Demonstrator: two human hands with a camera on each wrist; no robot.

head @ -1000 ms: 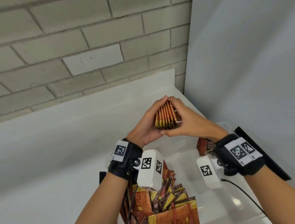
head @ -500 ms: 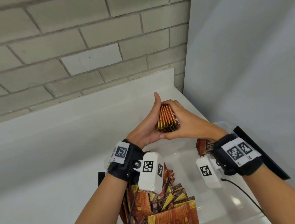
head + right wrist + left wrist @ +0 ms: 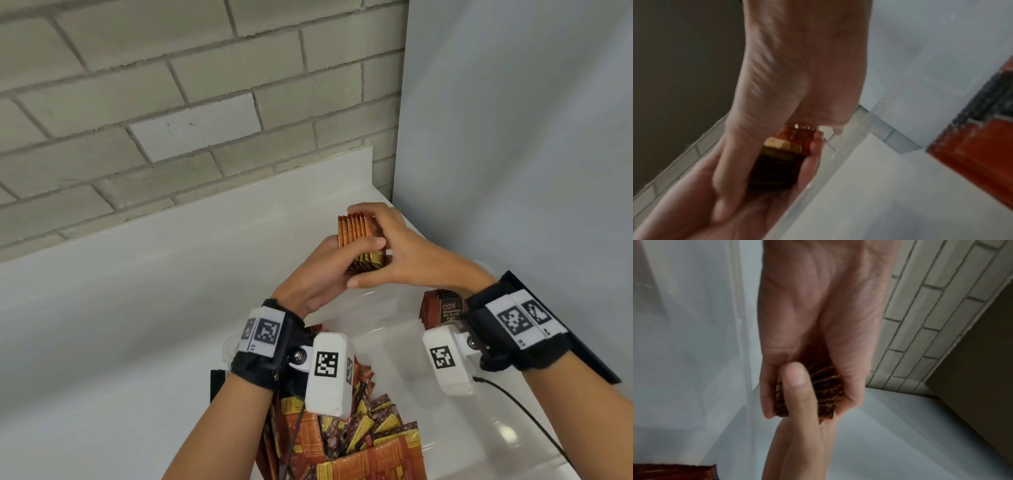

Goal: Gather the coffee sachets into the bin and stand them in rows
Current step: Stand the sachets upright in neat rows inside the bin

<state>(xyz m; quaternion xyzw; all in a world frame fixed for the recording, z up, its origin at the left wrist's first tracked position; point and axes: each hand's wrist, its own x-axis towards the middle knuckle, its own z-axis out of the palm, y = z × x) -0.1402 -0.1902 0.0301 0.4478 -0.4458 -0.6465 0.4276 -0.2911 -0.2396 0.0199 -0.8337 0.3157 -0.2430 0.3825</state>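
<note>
Black wrist straps (image 3: pixel 265 356) w/ white tagged camera pods (image 3: pixel 329 371)

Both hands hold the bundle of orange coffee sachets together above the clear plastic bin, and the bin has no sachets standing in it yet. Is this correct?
Not quite. The clear plastic bin already has a few dark red sachets standing at its far right side, as the head view shows. The rest holds: the left hand and right hand hold the bundle of orange coffee sachets together above it.

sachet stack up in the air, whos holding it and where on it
Both hands hold the sachet stack: the left hand cups its lower end and side, the right hand wraps over its top and right side.
</note>
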